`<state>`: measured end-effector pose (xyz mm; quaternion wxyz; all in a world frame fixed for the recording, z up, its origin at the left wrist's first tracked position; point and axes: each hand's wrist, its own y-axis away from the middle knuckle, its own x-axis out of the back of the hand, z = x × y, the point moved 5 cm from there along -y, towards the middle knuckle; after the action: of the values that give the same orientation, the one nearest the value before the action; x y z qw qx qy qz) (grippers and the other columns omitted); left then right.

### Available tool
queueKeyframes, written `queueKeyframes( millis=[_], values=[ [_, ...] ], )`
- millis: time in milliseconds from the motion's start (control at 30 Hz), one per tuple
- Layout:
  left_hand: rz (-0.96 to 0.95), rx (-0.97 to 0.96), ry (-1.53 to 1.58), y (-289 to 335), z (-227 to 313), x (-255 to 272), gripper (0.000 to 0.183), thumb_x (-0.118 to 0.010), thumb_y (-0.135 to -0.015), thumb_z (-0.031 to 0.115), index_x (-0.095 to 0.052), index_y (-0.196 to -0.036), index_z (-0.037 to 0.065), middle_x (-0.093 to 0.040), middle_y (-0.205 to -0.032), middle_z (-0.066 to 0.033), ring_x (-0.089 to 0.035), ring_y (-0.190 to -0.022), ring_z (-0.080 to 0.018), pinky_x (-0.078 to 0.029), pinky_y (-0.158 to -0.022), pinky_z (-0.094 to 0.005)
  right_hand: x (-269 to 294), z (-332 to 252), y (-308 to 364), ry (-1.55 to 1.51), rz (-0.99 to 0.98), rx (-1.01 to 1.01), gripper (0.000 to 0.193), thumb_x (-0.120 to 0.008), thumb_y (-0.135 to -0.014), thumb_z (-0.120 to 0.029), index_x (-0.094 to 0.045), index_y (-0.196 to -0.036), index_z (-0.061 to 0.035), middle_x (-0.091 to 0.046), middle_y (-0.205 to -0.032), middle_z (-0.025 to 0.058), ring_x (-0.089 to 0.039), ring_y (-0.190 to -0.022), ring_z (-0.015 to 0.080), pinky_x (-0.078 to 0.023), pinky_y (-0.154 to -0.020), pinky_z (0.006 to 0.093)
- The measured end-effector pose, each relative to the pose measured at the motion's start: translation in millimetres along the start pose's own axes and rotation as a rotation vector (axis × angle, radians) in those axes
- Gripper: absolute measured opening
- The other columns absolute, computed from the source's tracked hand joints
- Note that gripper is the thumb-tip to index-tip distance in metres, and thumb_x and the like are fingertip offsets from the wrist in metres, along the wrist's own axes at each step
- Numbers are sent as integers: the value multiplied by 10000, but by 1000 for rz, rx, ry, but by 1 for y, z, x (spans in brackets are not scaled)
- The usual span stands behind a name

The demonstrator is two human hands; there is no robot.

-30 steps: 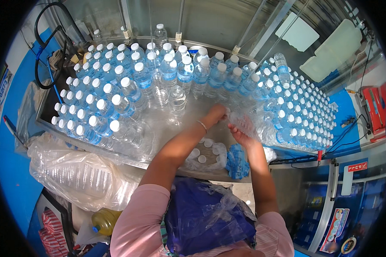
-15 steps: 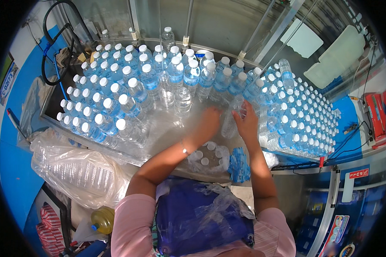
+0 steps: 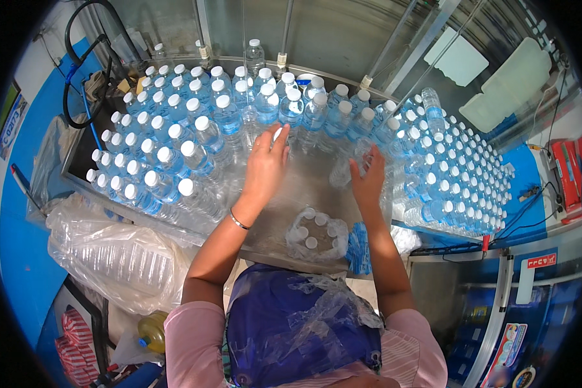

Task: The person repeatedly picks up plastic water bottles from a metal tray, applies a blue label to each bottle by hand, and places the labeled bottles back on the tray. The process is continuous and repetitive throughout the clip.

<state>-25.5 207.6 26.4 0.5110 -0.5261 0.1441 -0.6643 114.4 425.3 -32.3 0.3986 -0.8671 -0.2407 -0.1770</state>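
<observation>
My left hand [image 3: 264, 169] is over the steel counter [image 3: 304, 194], its fingers pinched around a white bottle cap [image 3: 278, 134] in front of the rows of filled bottles. What stands beneath that cap is mostly hidden by the hand. To the right, my right hand [image 3: 368, 178] curls around a clear plastic bottle [image 3: 344, 169] that has no label on it and leans over the counter. Its upper end is hard to make out behind the fingers. Nearer to me lie a clear plastic bag with several loose white caps [image 3: 311, 242] and a bundle of blue labels [image 3: 358, 249].
Capped, blue-labelled bottles [image 3: 165, 155] crowd the counter's left and back, with more packed rows [image 3: 456, 174] on the right. One bottle [image 3: 432, 110] lies on top of those. A plastic-wrapped pack [image 3: 123, 262] sits below left, and a blue plastic-strewn surface [image 3: 297, 326] is against me.
My left hand has moved left and away from me, from beside the clear bottle to the white cap. The right hand and its bottle have shifted slightly away from me.
</observation>
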Motion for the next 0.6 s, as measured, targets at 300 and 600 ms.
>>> queueKeyframes(
  millis=[300,600],
  values=[
    [87,-27,-30,0,-13,-6,397,-738,-780,54,-673,-1169,94,-656,-1070,-129,-656,-924,-284,-547,-748,-365,5,-8,4,15,-3,-21,727,-745,-841,-260,-364,-1409,-16,-479,-1218,216,-564,-1071,336,-492,-900,405],
    [72,-124,53,11,7,-17,396,-742,-757,75,-677,-1147,93,-636,-1085,-94,-633,-873,-262,-539,-719,-364,84,10,101,340,-300,-307,368,-716,-791,-119,-603,-1133,-45,-572,-987,185,-599,-847,344,-503,-721,396]
  ],
)
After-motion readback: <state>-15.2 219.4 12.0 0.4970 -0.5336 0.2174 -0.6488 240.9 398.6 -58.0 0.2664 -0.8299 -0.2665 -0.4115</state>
